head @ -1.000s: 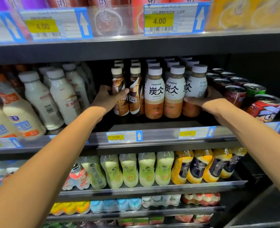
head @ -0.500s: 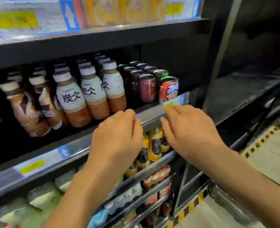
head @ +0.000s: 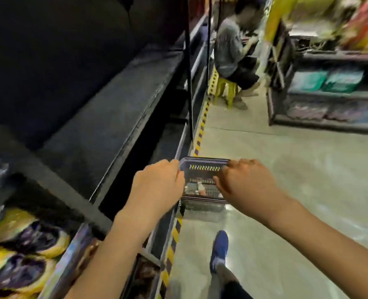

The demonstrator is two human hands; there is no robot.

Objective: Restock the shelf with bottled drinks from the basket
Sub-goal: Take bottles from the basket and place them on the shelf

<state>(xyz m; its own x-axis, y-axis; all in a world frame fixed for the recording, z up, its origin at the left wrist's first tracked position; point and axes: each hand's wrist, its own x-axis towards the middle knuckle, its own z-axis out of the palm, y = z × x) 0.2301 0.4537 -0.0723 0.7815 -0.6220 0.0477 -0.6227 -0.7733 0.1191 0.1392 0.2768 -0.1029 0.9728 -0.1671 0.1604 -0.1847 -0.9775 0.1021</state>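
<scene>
As we look down the aisle, our left hand and right hand hang out in front, backs up, fingers loosely curled, nothing seen in either. Between them, lower down, we see the basket on the floor, just beside the shelf base; a few bottles lie inside, blurred. Our blue shoe is near the basket. Yellow-black tape runs along the shelf foot. Farther off, a person sits on a yellow stool.
</scene>
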